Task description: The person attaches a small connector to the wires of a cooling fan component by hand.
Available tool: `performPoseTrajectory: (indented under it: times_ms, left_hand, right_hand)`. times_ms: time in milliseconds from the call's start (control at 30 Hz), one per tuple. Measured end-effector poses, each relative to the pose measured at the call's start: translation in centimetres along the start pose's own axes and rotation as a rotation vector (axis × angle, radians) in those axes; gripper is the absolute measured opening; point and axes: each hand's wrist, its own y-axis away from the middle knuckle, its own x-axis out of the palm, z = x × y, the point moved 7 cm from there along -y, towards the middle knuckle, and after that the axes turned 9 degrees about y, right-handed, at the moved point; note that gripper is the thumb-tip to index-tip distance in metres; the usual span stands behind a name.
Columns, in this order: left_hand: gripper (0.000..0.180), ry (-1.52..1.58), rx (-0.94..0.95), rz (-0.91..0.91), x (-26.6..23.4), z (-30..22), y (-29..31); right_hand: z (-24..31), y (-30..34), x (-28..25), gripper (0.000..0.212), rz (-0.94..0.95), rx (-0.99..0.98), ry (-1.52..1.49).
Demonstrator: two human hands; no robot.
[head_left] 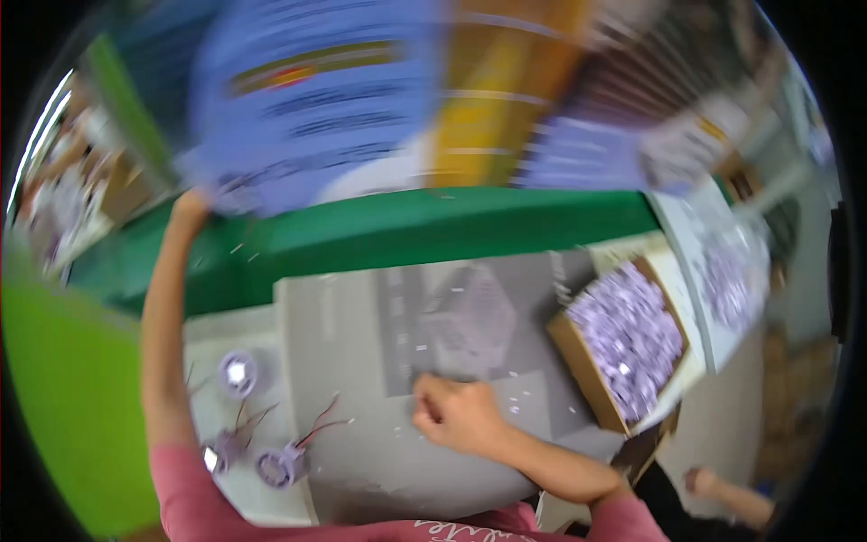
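Note:
My left hand [191,206] is stretched far out at the upper left, at the lower corner of a blue printed sheet [316,99]. Blur and the sheet hide its fingers. My right hand [456,411] is curled closed, low over a grey board [343,352] on the bench. Whatever its fingers hold, if anything, is hidden. Several tiny white pieces [517,395] lie scattered on the board beside that hand. By my left forearm are small round pale-purple parts, among them a wired one [278,465] with thin red and dark leads and an upper one [238,372].
A cardboard box [582,375] full of small pale-purple pieces stands at the right, with a clear plastic bag [731,280] beyond it. A green ledge [433,221] crosses the far side. Another person's hand [700,481] shows at the lower right.

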Motion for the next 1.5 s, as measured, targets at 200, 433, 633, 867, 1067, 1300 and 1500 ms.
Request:
performPoseTrajectory:
  times_ms: [200, 433, 633, 867, 1067, 1300, 1500]
  left_hand:
    - [0.044, 0.180, -0.294, -0.032, -2.8, 3.3, 4.8]
    - [0.077, 0.514, -0.679, -0.350, -25.1, -7.5, 12.8]
    - [0.065, 0.821, -0.804, -0.218, -32.8, -16.4, 15.5]
    - [0.065, 0.924, -0.823, -0.021, -28.1, -13.5, 16.5]
    - [0.069, 1.090, -0.847, -0.115, -29.9, -14.9, 20.6]
    - [0.068, 1.150, -1.103, -0.219, -37.5, -20.0, 29.8]
    - [0.066, 1.295, -1.213, -0.108, -37.5, -27.1, 37.1]
  right_hand:
    - [-1.0, 0.4, -0.3, 0.015, 0.082, 0.111, -0.032]
    - [-0.3, 0.0, -0.3, 0.014, 0.086, 0.047, -0.037]
    - [0.6, -0.1, -1.0, 0.014, 0.137, 0.050, 0.045]
    - [3.9, 0.2, -1.5, 0.025, 0.098, -0.066, 0.102]
    - [16.1, -1.3, 1.6, 0.071, 0.216, -0.605, 0.074]
    - [17.1, -3.0, 6.4, 0.072, 0.499, -0.677, 0.016]
    - [20.6, -12.0, -1.5, 0.071, 0.333, -0.672, -0.179]
